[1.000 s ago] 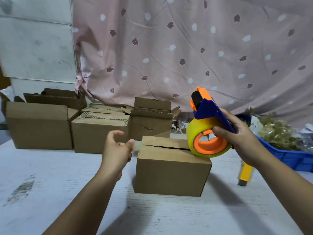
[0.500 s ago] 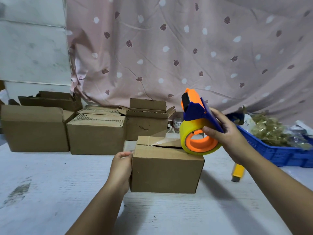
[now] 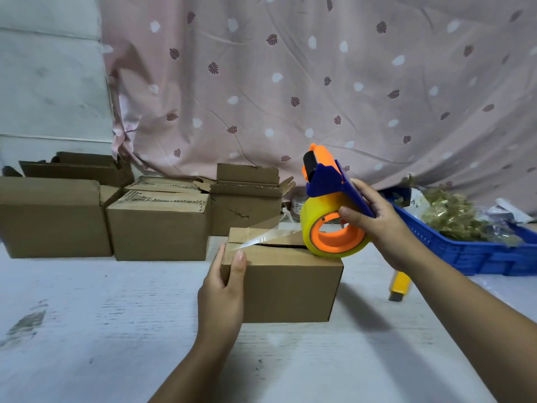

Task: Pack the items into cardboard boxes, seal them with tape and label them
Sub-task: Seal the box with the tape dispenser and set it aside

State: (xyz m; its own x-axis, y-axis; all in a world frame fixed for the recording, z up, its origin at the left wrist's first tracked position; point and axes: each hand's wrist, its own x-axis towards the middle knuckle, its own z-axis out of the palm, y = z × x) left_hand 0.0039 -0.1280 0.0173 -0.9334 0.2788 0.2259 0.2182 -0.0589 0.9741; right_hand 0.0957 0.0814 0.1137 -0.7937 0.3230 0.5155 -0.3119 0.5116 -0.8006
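Cardboard box (image 3: 286,286), flaps shut, is at the sealing step: the tape dispenser (image 3: 331,219) sits at its top right edge, right hand (image 3: 377,222) curled round it, left hand (image 3: 223,289) clasping the box's left end. Clear tape strip (image 3: 261,237) hangs above its seam; next it likely needs pressing down and cutting.

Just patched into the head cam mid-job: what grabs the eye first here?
The bright yellow-and-orange tape dispenser stands out at centre right, gripped by the right hand, with a strip of clear tape stretched from it across the top of the small cardboard box mid-table. The left hand holds that box's left end. A row of brown boxes stands behind on the left, and a blue crate sits far right.
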